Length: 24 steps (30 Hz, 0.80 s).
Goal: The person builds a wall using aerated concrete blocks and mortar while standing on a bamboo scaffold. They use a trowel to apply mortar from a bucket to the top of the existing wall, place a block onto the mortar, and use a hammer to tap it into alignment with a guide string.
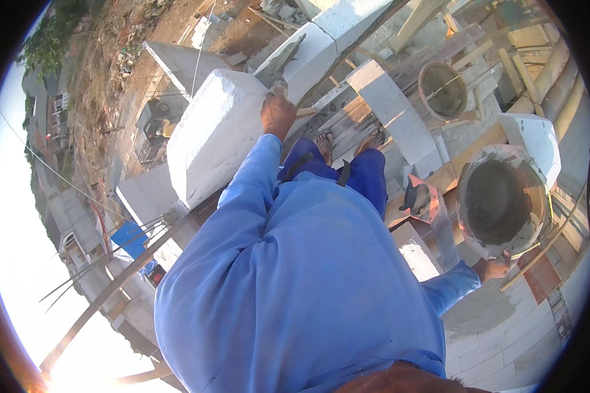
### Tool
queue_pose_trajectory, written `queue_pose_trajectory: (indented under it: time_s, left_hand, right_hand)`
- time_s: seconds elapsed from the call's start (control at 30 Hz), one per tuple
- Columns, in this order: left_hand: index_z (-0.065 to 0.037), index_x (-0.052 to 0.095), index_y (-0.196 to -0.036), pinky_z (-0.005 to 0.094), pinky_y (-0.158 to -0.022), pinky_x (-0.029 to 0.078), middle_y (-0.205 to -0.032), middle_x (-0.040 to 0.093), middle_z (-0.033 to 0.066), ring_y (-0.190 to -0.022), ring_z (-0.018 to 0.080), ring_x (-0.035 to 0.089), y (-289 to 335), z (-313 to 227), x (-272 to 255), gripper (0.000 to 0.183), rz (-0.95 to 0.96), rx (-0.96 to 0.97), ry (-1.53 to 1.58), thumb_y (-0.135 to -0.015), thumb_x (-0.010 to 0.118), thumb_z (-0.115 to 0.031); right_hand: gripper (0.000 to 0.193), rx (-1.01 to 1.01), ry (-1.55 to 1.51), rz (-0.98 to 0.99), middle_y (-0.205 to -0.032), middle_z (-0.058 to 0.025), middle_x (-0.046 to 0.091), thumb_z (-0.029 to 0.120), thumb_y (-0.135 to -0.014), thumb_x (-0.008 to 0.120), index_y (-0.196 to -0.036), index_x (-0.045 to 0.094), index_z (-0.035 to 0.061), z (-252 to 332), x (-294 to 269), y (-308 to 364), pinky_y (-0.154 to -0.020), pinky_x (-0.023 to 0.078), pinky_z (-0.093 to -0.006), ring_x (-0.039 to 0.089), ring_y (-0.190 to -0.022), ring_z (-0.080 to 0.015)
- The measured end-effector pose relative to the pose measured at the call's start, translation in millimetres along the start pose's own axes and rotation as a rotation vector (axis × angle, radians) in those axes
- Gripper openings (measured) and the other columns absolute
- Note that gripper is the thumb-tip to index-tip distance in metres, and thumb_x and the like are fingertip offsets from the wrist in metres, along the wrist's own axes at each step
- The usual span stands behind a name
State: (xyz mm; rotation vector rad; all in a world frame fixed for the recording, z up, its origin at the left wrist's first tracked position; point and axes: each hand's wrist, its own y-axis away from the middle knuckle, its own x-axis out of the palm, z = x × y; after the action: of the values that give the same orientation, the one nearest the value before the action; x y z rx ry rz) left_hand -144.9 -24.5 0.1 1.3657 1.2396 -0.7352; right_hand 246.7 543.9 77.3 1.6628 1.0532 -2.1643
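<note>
My left hand (278,116) is closed at the end of a large white block (216,131). A light wooden handle (305,112) juts from the right of this fist; the tool's head is mostly hidden. Grey mortar (285,57) lies on the top of the white block course just beyond. Out to the right, my right hand (493,267) grips the near rim of a round mortar tub (469,226), which holds wet grey mortar. Left of the tub is a handsaw (444,229) with an orange and black handle, its toothed blade pointing toward me.
My bare feet (324,147) stand on wooden planks. A second round tub (428,105) and white blocks (393,111) stand ahead to the right. Timber poles (105,301) cross at the left, beside a drop to the ground below. A string (203,46) runs over the blocks.
</note>
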Motion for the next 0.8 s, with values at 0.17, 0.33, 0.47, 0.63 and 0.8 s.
queue_pose_trajectory:
  time_s: [0.17,0.33,0.47,0.63,0.8]
  left_hand:
    - [-0.003,0.046,-0.124,0.047,-0.082,0.049,-0.107,0.057,0.0262,-0.096,0.0403,0.061,-45.9,-37.2,-0.5,0.049,0.073,0.134,0.015,-0.078,0.056,-0.016]
    - [-0.001,0.051,-0.118,0.0474,-0.08,0.05,-0.101,0.061,0.0248,-0.092,0.0402,0.062,-62.1,-66.3,0.0,0.041,0.042,0.13,0.091,-0.079,0.055,-0.016]
    - [-0.001,0.051,-0.118,0.0474,-0.077,0.051,-0.1,0.061,0.024,-0.088,0.0412,0.063,-85.1,-63.7,18.6,0.042,0.038,0.275,0.034,-0.079,0.056,-0.017]
    - [0.0,0.054,-0.115,0.0467,-0.076,0.051,-0.098,0.063,0.0238,-0.087,0.04,0.064,-78.8,-66.5,6.1,0.041,0.048,0.234,0.084,-0.077,0.058,-0.016]
    - [0.003,0.06,-0.105,0.0484,-0.084,0.048,-0.097,0.063,0.0278,-0.092,0.0418,0.062,-92.0,-75.3,9.1,0.037,0.038,0.242,0.156,-0.077,0.053,-0.02]
  right_hand:
    - [0.031,0.18,-0.445,-0.046,-0.11,-0.0231,0.06,0.022,-0.072,0.063,-0.095,0.063,0.0015,-44.0,15.3,5.8,-0.071,0.049,-0.039,0.06,-0.091,-0.0338]
    - [0.035,0.114,-0.244,0.031,-0.111,-0.0204,0.058,0.022,-0.074,0.06,-0.101,0.062,-0.0005,7.8,-4.2,-2.3,-0.079,0.047,-0.039,0.058,-0.095,-0.0307]
    - [0.04,0.244,-0.452,0.125,-0.11,-0.0178,0.057,0.02,-0.073,0.059,-0.105,0.06,-0.0044,-35.3,-2.5,2.5,-0.082,0.046,-0.0383,0.056,-0.099,-0.0268]
    - [0.031,0.451,-0.713,-0.006,-0.09,-0.0173,0.063,0.023,-0.078,0.057,-0.095,0.064,-0.0018,16.1,-2.8,-2.2,-0.072,0.048,-0.0393,0.061,-0.083,-0.0259]
    - [0.032,0.206,-0.585,-0.002,-0.099,-0.018,0.06,0.018,-0.079,0.054,-0.102,0.061,-0.0034,10.5,-9.6,4.4,-0.079,0.048,-0.0401,0.059,-0.088,-0.0271]
